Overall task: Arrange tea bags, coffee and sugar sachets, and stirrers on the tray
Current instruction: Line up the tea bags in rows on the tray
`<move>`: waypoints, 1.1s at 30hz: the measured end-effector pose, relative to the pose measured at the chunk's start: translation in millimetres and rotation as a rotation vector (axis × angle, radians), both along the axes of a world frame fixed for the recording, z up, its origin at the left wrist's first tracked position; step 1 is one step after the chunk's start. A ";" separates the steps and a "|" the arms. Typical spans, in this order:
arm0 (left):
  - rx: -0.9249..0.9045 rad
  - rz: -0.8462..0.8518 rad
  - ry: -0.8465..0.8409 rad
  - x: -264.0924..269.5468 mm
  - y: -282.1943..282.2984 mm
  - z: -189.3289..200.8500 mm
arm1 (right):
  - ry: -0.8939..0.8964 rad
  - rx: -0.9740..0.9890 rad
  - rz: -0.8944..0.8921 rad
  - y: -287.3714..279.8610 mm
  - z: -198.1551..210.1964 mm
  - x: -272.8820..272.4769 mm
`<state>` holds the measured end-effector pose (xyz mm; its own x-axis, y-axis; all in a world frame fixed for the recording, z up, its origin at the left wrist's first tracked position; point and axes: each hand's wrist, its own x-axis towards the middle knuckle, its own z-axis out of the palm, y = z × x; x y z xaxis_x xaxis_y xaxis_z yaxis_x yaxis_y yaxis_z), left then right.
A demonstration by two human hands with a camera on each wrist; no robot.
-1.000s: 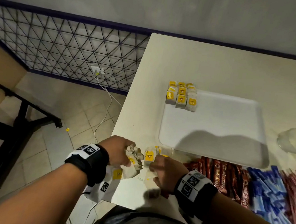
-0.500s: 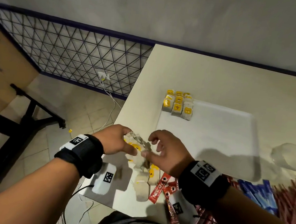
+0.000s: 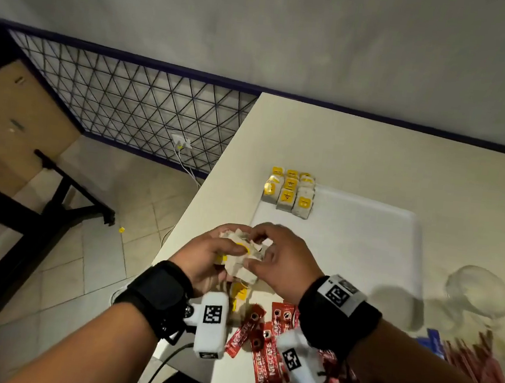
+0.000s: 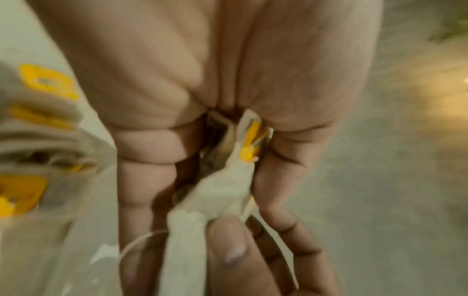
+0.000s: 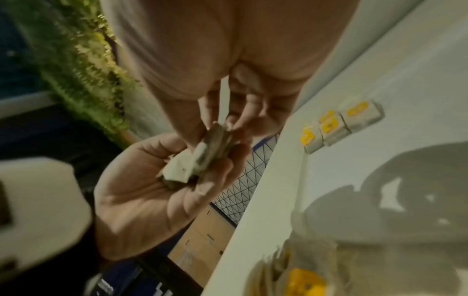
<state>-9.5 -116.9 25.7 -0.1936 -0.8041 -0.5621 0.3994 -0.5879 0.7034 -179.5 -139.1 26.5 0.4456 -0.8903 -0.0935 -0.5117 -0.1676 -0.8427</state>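
Note:
My left hand (image 3: 207,256) cups a bunch of tea bags (image 3: 242,257) with yellow tags above the table's near left corner. My right hand (image 3: 281,256) pinches the same tea bags (image 5: 202,160) from the other side with thumb and fingertips. In the left wrist view the tea bags (image 4: 228,180) sit between my left fingers, and a right fingertip (image 4: 228,244) presses on them. A block of tea bags (image 3: 290,192) stands in the far left corner of the white tray (image 3: 364,243). More tea bags (image 3: 238,296) lie on the table under my hands.
Red coffee sachets (image 3: 263,345) lie along the table's near edge. Blue sachets (image 3: 433,341) and red stirrers (image 3: 482,362) lie to their right. A crumpled clear plastic bag (image 3: 480,293) sits right of the tray. The table's left edge drops to a tiled floor (image 3: 82,260).
Both hands have risen from the table's near edge and come together around the tea bags. The right hand, earlier down at the loose tea bags, now pinches the bunch in the left hand.

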 end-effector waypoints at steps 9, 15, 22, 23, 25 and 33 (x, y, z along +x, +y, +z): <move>0.142 0.303 0.268 -16.9 -6.0 -9.7 | 0.375 -0.287 0.210 -10.6 5.3 -0.1; 0.124 0.229 0.309 -12.7 -46.3 -10.5 | 0.334 -0.333 0.078 -42.8 5.7 8.8; 0.143 0.290 0.252 -7.0 -49.4 -19.3 | -0.135 0.070 -0.218 -51.9 6.4 -0.5; 0.139 0.300 0.242 -2.6 -51.5 -20.0 | -0.182 0.098 -0.250 -56.0 6.6 -0.7; 0.121 0.311 0.184 9.0 -55.8 -19.5 | -0.197 0.107 -0.281 -64.7 7.8 -1.8; -0.330 -0.230 -0.379 31.1 -68.8 6.0 | -0.077 0.048 -0.168 -87.6 2.5 -2.3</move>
